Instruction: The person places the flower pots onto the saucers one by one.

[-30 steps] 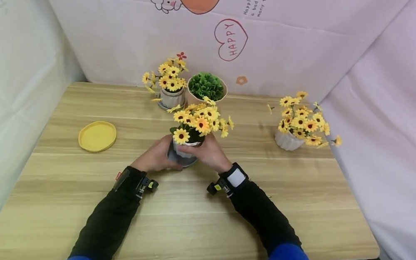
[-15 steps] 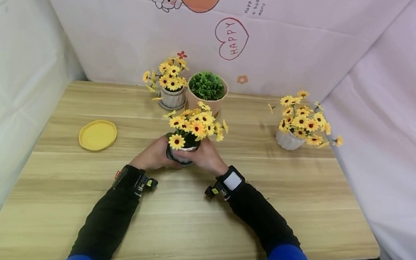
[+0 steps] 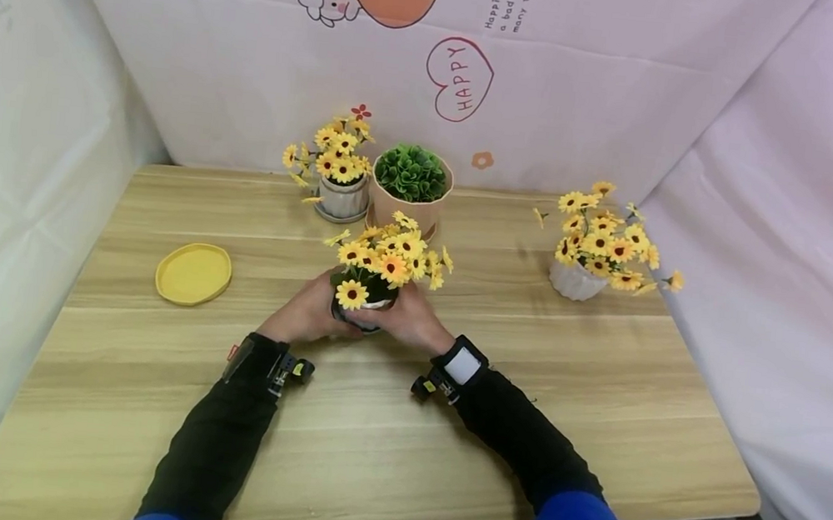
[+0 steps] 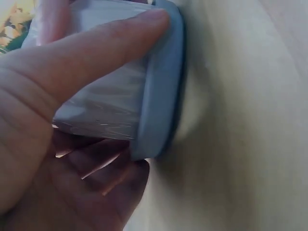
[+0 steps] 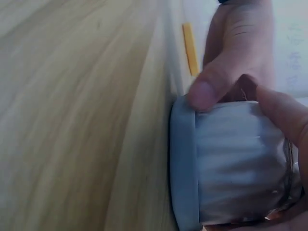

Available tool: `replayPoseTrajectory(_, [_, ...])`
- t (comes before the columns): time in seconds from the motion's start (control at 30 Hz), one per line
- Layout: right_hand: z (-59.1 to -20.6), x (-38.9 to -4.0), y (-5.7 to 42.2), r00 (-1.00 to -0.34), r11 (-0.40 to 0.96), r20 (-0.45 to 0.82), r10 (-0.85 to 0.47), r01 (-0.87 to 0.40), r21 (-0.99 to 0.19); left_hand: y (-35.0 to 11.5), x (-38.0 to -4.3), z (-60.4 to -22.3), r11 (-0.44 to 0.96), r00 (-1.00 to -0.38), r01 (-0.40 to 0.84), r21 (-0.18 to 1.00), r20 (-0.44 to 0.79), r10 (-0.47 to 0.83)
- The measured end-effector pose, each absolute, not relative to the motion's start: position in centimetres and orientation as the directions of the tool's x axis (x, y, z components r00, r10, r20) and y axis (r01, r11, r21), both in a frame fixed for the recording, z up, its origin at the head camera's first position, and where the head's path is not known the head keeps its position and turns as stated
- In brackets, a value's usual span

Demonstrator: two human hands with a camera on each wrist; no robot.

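Observation:
A pot of yellow daisy-like flowers [image 3: 392,264] is between both hands at mid-table. Its pale fluted flowerpot [image 5: 240,163] sits in a grey-blue saucer [image 4: 162,86]. My left hand [image 3: 309,310] grips the saucer from the left, thumb on its rim and fingers curled round the far side. From the right, my right hand [image 3: 412,320] holds the flowerpot round its wall, near the top. Petals and hands hide most of the pot in the head view. A shadow lies beside the saucer on the wood; whether it touches the table I cannot tell.
A yellow saucer [image 3: 193,274] lies to the left. Behind stand another flower pot on a grey saucer [image 3: 342,201] and a peach pot of green leaves [image 3: 411,177]. A third flower pot [image 3: 578,281] stands at right. White cloth [image 3: 590,101] borders the table [image 3: 598,411].
The flowerpot has come down into the saucer and shifted slightly left and towards me. Less of the saucer shows below it now. Both hands keep their hold.

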State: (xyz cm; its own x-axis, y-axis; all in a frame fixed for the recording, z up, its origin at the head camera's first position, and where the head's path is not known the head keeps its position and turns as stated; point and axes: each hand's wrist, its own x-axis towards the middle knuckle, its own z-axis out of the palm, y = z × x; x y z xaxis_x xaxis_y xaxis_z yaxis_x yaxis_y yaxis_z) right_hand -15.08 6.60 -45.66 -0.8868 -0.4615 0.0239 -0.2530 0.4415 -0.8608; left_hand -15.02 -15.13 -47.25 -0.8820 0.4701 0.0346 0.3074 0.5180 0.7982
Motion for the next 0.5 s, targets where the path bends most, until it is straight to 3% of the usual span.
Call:
replayPoseTrajectory(0.23, [-45.7, -15.0, 8.2, -0.829, 0.416, 0.042, -0.558, -0.323, -0.85, -14.8, -13.5, -44.6, 0.533, -0.887, 0.328, 0.78, 0.06, 0.457])
replayPoseTrajectory(0.5, [-45.1, -14.7, 8.7, -0.771, 0.504, 0.029, -0.637, -0.444, -0.741, -13.8, -11.5, -43.6, 0.578, -0.901, 0.336, 0.743, 0.074, 0.428])
